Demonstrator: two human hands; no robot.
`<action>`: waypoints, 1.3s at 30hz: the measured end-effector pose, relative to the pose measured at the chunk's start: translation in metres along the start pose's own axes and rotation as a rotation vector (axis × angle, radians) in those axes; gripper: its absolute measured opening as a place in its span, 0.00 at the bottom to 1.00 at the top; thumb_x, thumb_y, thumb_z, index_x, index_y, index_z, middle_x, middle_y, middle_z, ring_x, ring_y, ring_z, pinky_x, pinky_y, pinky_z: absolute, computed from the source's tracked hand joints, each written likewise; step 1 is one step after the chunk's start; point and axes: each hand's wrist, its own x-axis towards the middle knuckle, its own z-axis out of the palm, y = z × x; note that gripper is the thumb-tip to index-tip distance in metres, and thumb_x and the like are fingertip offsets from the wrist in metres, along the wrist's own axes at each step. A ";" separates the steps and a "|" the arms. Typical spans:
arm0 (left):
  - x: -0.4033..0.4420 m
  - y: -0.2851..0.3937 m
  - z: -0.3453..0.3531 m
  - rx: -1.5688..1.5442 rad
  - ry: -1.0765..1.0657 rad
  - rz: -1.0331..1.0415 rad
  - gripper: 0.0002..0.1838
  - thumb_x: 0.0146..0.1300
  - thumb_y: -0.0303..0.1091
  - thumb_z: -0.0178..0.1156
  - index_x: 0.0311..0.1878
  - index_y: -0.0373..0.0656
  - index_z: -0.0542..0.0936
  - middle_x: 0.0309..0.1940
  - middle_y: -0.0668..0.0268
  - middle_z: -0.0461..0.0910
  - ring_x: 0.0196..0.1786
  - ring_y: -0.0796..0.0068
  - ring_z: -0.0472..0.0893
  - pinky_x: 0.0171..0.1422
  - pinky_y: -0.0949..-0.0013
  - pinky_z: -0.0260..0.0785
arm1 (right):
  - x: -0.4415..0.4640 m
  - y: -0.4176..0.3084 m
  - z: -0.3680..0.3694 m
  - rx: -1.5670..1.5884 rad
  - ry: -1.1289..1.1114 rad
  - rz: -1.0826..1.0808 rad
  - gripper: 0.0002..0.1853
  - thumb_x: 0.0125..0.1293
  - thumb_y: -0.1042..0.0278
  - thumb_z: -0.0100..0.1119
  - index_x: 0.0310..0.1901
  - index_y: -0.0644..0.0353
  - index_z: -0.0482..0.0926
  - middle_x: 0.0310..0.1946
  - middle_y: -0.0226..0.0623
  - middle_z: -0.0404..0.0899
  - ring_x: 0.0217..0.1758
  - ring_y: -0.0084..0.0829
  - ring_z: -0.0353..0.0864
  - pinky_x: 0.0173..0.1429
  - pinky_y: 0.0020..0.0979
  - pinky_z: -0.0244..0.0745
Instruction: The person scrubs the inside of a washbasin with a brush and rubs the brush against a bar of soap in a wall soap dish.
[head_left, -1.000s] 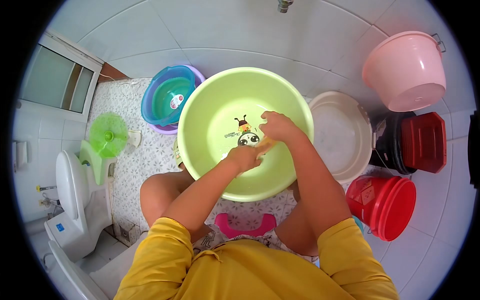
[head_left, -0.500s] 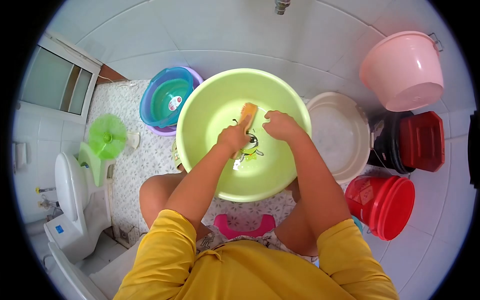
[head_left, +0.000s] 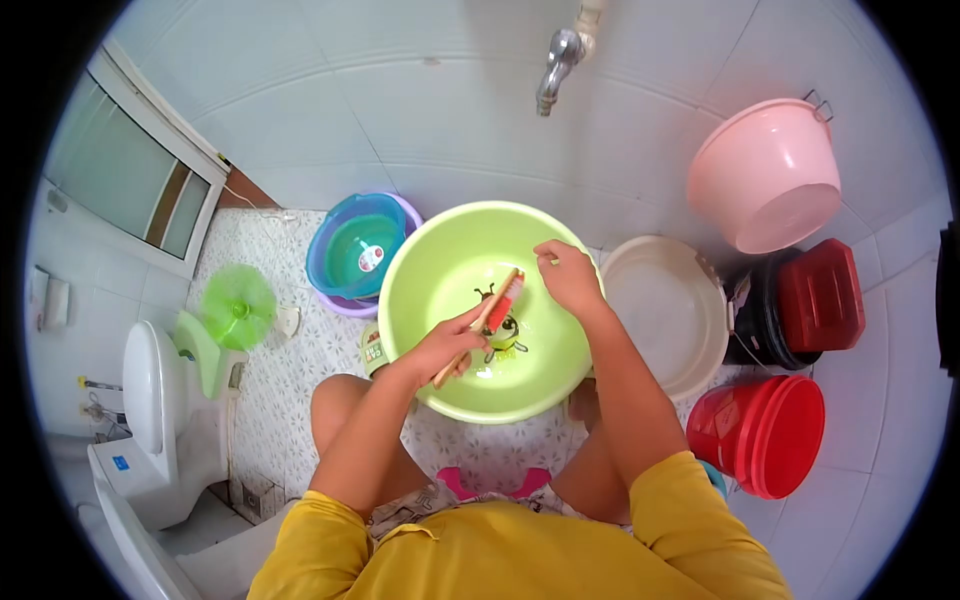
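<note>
My left hand (head_left: 446, 350) grips the wooden handle of a scrub brush (head_left: 480, 325) over the left half of a large light-green basin (head_left: 430, 402). The brush is tilted, its red and white bristles facing right. Near the basin's right rim is my right hand (head_left: 569, 278), its fingers curled; whether anything is in them is too small to tell. Between the hands, a cartoon print (head_left: 508, 335) shows on the basin's floor.
A teal basin (head_left: 363, 247) nests in a purple one at left. At right are a whitish basin (head_left: 665, 315), red bucket (head_left: 785, 435) and hanging pink bucket (head_left: 768, 175). A faucet (head_left: 560, 68) projects above; a toilet (head_left: 150, 390) stands left.
The view has tilted up, showing more of the faucet. My left hand has drawn the brush back toward me and turned it, so its bristles now show from the side.
</note>
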 end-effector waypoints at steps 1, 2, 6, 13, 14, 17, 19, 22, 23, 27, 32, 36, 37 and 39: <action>-0.010 0.004 0.001 0.009 0.006 0.020 0.35 0.57 0.34 0.50 0.71 0.60 0.56 0.32 0.64 0.75 0.17 0.82 0.66 0.22 0.79 0.62 | -0.001 0.001 0.000 0.074 0.079 -0.072 0.15 0.59 0.68 0.51 0.47 0.61 0.77 0.40 0.44 0.81 0.44 0.41 0.80 0.49 0.36 0.73; -0.020 0.009 0.003 -0.154 -0.049 0.019 0.35 0.59 0.35 0.49 0.71 0.58 0.52 0.36 0.63 0.74 0.19 0.81 0.67 0.22 0.78 0.63 | -0.002 0.004 0.001 0.074 0.090 -0.093 0.15 0.59 0.68 0.51 0.47 0.61 0.77 0.40 0.44 0.81 0.44 0.41 0.80 0.49 0.36 0.73; -0.039 0.006 0.004 -0.383 -0.127 0.065 0.32 0.63 0.38 0.48 0.69 0.52 0.51 0.43 0.61 0.73 0.21 0.80 0.68 0.23 0.78 0.64 | -0.021 -0.006 0.007 0.400 -0.111 0.023 0.18 0.62 0.64 0.53 0.50 0.65 0.75 0.35 0.40 0.80 0.37 0.30 0.80 0.40 0.30 0.73; -0.061 0.032 0.015 -0.285 -0.102 0.261 0.31 0.64 0.36 0.49 0.69 0.50 0.51 0.42 0.62 0.72 0.22 0.81 0.67 0.24 0.80 0.63 | -0.051 -0.043 -0.015 0.567 -0.203 0.148 0.19 0.64 0.67 0.49 0.55 0.64 0.70 0.43 0.39 0.77 0.40 0.27 0.77 0.42 0.28 0.75; -0.064 0.039 0.020 -0.245 -0.001 0.313 0.30 0.63 0.34 0.49 0.69 0.48 0.55 0.37 0.65 0.73 0.21 0.82 0.67 0.23 0.80 0.62 | -0.056 -0.047 -0.019 0.560 -0.159 0.091 0.18 0.63 0.70 0.49 0.54 0.65 0.71 0.44 0.39 0.77 0.39 0.26 0.78 0.41 0.27 0.75; -0.079 0.074 0.019 0.022 0.302 0.424 0.33 0.63 0.30 0.50 0.71 0.54 0.54 0.34 0.67 0.75 0.20 0.84 0.65 0.22 0.81 0.61 | -0.063 -0.073 -0.039 0.546 -0.039 -0.023 0.17 0.59 0.77 0.51 0.52 0.65 0.73 0.43 0.39 0.78 0.36 0.25 0.80 0.40 0.25 0.75; -0.094 0.116 0.014 0.297 0.542 0.676 0.31 0.62 0.32 0.53 0.69 0.55 0.60 0.32 0.70 0.76 0.28 0.83 0.68 0.33 0.77 0.65 | -0.069 -0.088 -0.051 0.452 0.098 -0.215 0.19 0.58 0.79 0.52 0.53 0.64 0.71 0.40 0.38 0.78 0.36 0.24 0.80 0.39 0.25 0.75; -0.122 0.202 -0.001 0.490 0.699 0.736 0.29 0.60 0.29 0.51 0.67 0.53 0.62 0.35 0.63 0.79 0.34 0.76 0.75 0.40 0.72 0.67 | -0.066 -0.118 -0.068 0.435 0.208 -0.324 0.23 0.55 0.79 0.54 0.55 0.63 0.70 0.42 0.38 0.78 0.35 0.22 0.79 0.39 0.23 0.74; -0.116 0.225 -0.013 0.629 0.749 0.912 0.29 0.60 0.30 0.51 0.67 0.53 0.63 0.35 0.59 0.79 0.35 0.70 0.76 0.41 0.70 0.67 | -0.066 -0.134 -0.075 0.428 0.250 -0.337 0.24 0.55 0.78 0.54 0.56 0.62 0.69 0.43 0.38 0.77 0.34 0.22 0.78 0.40 0.22 0.73; -0.109 0.313 -0.024 0.849 0.841 0.942 0.29 0.58 0.35 0.49 0.66 0.54 0.63 0.36 0.52 0.77 0.38 0.55 0.77 0.43 0.64 0.68 | -0.057 -0.180 -0.092 0.421 0.301 -0.420 0.24 0.54 0.78 0.55 0.56 0.61 0.69 0.47 0.38 0.74 0.34 0.22 0.77 0.39 0.21 0.72; -0.087 0.367 -0.010 1.036 0.908 0.593 0.25 0.57 0.37 0.48 0.61 0.52 0.68 0.33 0.56 0.79 0.38 0.58 0.78 0.43 0.62 0.71 | -0.034 -0.188 -0.084 0.472 0.284 -0.527 0.24 0.54 0.79 0.55 0.55 0.62 0.70 0.57 0.39 0.65 0.38 0.26 0.78 0.38 0.24 0.75; -0.078 0.376 0.007 1.078 0.877 0.508 0.23 0.57 0.37 0.47 0.59 0.50 0.69 0.34 0.58 0.79 0.38 0.59 0.79 0.43 0.61 0.72 | -0.027 -0.180 -0.085 0.481 0.288 -0.512 0.23 0.54 0.79 0.54 0.55 0.63 0.70 0.59 0.40 0.62 0.39 0.28 0.78 0.39 0.25 0.76; -0.076 0.376 0.010 1.040 0.877 0.523 0.27 0.57 0.37 0.49 0.62 0.52 0.67 0.31 0.59 0.77 0.34 0.63 0.77 0.41 0.63 0.70 | -0.027 -0.177 -0.086 0.492 0.286 -0.498 0.23 0.53 0.79 0.53 0.54 0.60 0.71 0.59 0.42 0.62 0.38 0.29 0.79 0.43 0.27 0.75; -0.072 0.375 0.012 1.005 0.875 0.533 0.30 0.56 0.36 0.50 0.66 0.54 0.65 0.28 0.60 0.76 0.30 0.67 0.74 0.38 0.65 0.67 | -0.026 -0.173 -0.085 0.507 0.283 -0.479 0.23 0.53 0.78 0.51 0.54 0.58 0.71 0.60 0.44 0.63 0.37 0.30 0.80 0.47 0.29 0.73</action>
